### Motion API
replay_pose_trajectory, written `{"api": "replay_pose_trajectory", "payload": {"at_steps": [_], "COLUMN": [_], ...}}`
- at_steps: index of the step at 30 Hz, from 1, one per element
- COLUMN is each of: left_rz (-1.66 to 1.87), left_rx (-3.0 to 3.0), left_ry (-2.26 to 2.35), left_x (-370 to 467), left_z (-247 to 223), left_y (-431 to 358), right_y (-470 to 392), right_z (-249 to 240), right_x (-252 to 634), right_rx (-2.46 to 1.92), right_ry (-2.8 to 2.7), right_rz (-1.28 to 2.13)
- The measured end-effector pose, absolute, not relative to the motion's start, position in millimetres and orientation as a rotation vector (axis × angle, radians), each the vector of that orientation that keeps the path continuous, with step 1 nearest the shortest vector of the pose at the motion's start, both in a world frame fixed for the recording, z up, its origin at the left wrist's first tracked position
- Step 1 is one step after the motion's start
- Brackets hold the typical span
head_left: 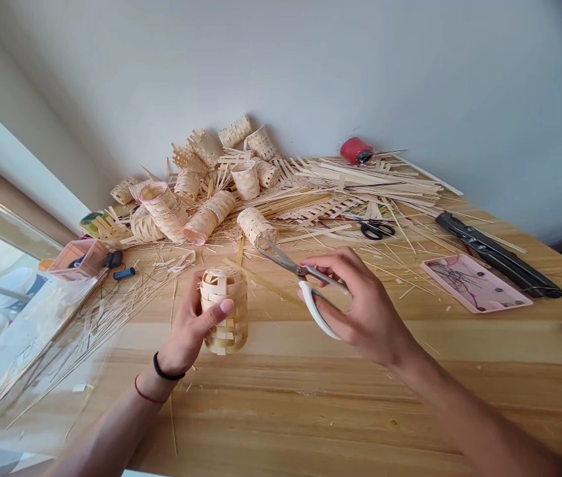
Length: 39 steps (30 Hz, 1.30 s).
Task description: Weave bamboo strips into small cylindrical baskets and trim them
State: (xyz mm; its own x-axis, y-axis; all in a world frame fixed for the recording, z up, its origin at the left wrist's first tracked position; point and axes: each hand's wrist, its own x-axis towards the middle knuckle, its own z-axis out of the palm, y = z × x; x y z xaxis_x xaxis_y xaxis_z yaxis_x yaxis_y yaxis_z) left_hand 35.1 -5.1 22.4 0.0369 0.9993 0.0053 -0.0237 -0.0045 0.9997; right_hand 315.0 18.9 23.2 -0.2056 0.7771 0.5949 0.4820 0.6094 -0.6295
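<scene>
My left hand [195, 324] is wrapped round a small woven basket [226, 311] of pale flat strips, its thumb lying across the near side. The basket stands roughly upright above the table. In my right hand [355, 298] is a pair of scissors [321, 318] with white-lined handles, my fingers through the loops. The blades are parted a little and point up and left, toward another woven basket [257, 227] lying on its side. Between the scissors and the held basket there is a gap. Fingers behind the held basket are mostly hidden.
Woven baskets [164, 209] and loose strips [355, 185] heap against the wall. Black-handled scissors [377, 230], a red thread spool [357, 151], a pink tray of pins [476, 283] and a long black tool [499, 255] lie right. A pink box [79, 258] stands left.
</scene>
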Motion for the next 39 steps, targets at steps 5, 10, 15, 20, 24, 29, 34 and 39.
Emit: {"api": "replay_pose_trajectory", "payload": {"at_steps": [5, 10, 15, 20, 24, 29, 34, 39], "left_rz": [1.226, 1.257, 1.224, 1.207, 1.174, 1.171, 1.162, 1.144], "left_rx": [1.241, 1.305, 1.309, 1.328, 1.328, 1.480, 1.696, 1.892], "left_ry": [1.091, 1.054, 1.051, 1.017, 0.967, 0.973, 0.999, 0.998], "left_x": [34, 32, 34, 31, 29, 33, 31, 30], "left_z": [22, 19, 19, 14, 15, 25, 27, 23], "left_y": [-7, -9, -8, -9, -10, -12, -13, -11], "right_y": [15, 14, 13, 13, 14, 17, 18, 17], "right_z": [26, 25, 26, 26, 25, 25, 26, 24], "right_x": [313, 311, 311, 312, 312, 314, 316, 319], "right_rx": [-0.895, -0.862, -0.849, -0.825, -0.814, -0.876, -0.864, -0.870], "right_ry": [-1.930, -1.959, -1.967, -1.977, -1.937, -1.839, -1.863, -1.888], "right_rz": [0.463, 0.511, 0.514, 0.491, 0.545, 0.608, 0.704, 0.770]}}
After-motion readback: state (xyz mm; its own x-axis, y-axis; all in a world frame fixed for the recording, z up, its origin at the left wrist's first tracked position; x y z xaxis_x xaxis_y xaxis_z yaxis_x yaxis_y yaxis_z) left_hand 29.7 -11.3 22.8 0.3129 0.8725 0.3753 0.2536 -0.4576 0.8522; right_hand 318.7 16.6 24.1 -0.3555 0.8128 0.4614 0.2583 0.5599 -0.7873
